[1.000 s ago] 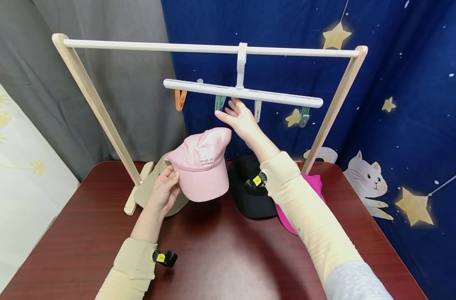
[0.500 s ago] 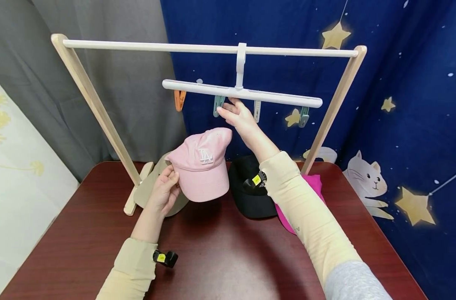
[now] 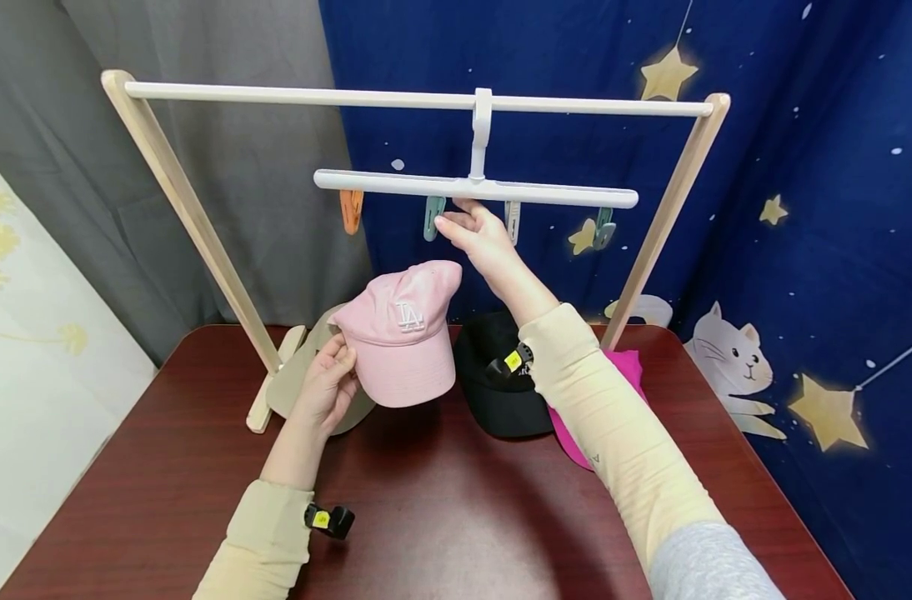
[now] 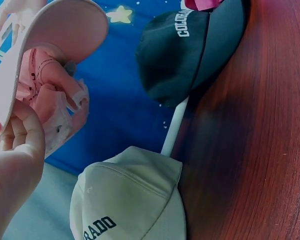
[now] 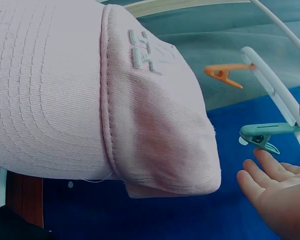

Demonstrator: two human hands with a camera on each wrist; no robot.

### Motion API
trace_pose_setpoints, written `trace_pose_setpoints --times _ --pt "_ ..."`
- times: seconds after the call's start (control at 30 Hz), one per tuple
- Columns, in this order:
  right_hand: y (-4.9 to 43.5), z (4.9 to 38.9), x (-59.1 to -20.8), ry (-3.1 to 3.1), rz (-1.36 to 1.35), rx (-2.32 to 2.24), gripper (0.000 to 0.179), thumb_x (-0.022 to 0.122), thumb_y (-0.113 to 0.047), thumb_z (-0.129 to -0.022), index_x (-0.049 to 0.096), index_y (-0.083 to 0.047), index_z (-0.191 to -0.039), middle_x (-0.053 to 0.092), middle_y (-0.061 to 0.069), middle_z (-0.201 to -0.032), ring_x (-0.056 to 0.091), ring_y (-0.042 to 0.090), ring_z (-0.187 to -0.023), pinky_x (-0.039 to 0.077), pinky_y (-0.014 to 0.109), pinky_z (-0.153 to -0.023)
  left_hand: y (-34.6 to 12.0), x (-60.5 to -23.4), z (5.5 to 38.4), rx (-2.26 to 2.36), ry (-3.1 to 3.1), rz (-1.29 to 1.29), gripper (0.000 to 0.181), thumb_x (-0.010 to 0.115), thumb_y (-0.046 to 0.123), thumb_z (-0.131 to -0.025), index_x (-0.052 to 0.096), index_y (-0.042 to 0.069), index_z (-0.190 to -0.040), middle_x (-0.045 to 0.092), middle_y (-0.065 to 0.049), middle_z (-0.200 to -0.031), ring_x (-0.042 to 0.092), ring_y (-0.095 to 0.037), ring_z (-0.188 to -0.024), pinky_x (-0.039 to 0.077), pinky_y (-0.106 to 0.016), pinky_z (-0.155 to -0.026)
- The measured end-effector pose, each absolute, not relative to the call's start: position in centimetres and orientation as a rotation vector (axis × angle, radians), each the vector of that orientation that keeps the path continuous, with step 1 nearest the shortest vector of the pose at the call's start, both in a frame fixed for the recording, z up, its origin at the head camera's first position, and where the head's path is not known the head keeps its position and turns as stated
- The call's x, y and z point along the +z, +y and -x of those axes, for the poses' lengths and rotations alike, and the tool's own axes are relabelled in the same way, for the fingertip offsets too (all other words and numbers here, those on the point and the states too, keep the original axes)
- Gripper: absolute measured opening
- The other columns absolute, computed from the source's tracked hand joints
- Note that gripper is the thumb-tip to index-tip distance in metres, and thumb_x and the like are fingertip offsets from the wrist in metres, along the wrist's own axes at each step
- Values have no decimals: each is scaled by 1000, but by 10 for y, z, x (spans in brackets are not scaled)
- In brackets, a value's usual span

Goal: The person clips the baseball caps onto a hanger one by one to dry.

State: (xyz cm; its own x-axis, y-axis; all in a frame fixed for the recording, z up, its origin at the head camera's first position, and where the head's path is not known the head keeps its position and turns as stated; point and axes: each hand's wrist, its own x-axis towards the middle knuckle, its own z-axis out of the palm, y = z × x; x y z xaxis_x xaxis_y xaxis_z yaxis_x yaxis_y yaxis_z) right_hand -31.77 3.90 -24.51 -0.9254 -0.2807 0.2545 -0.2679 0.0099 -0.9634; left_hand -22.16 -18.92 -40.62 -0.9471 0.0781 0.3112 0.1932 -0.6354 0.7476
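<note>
My left hand (image 3: 327,383) holds a pink baseball cap (image 3: 399,367) by the side of its brim, fingers under it and thumb against the edge. The cap is lifted above the table, its white LA letters facing me; its hollow inside shows in the left wrist view. Up at the white clip hanger (image 3: 396,182), my right hand (image 3: 489,246) reaches with spread fingers toward a green clip (image 3: 432,218). In the right wrist view the fingertips (image 5: 264,152) are right at the lower arm of that green clip, and the thumb stands apart at the frame's edge.
An orange clip (image 3: 351,212), a white clip (image 3: 512,222) and another green clip (image 3: 604,229) hang from the hanger. The rack's rod (image 3: 291,96) carries it. On the table (image 3: 426,517) lie a beige cap (image 4: 125,195), a black cap (image 3: 501,408) and a magenta cap (image 3: 627,367).
The hanger has swung, its left end dropping slightly toward level. The thumb of my right hand has come closer to the green clip. My left hand with the pink cap stays nearly still.
</note>
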Motion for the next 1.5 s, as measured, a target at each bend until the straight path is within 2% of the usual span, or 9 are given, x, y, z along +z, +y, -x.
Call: trace_pose_setpoints --times 0.3,0.63,0.9,1.13,1.33,1.5 --pt "35 319 -245 2305 606 -2092 49 60 -15 -95 45 -1 -139 55 16 -132 53 20 -118 44 29 -95 -190 -407 220 -2748 -1297 520 28 35 -6 -101 55 11 -110 63 1 -93 58 -9 -81 48 -23 -70" --pt "31 321 -241 2424 612 -2019 41 57 -19 -98 51 2 -134 61 16 -122 57 19 -108 45 37 -95 -192 -406 220 -2753 -1285 508 29 34 -7 -100 55 10 -110 64 1 -94 58 -9 -81 48 -24 -70" --pt "32 320 -239 2494 654 -1932 33 55 -20 -99 58 0 -125 62 14 -118 56 17 -104 47 32 -89 -194 -407 219 -2755 -1273 508 27 37 -6 -100 56 10 -111 64 1 -92 58 -9 -80 47 -24 -69" --pt "31 320 -241 2485 600 -1997 29 58 -18 -97 58 4 -117 65 14 -108 58 16 -92 48 37 -84 -195 -409 218 -2785 -1207 524 28 36 -7 -100 57 9 -111 65 0 -93 59 -10 -83 48 -23 -71" --pt "31 321 -243 2511 552 -2021 25 59 -16 -96 57 3 -111 66 13 -99 58 14 -83 47 30 -74 -195 -412 218 -2804 -1177 543 30 34 -6 -100 57 9 -112 65 0 -97 59 -10 -89 48 -24 -76" --pt "31 322 -245 2556 524 -2036 22 61 -15 -95 59 3 -106 66 11 -93 57 13 -78 46 25 -69 -196 -413 217 -2800 -1166 549 30 33 -6 -101 56 9 -113 61 1 -93 58 -10 -88 47 -24 -76"
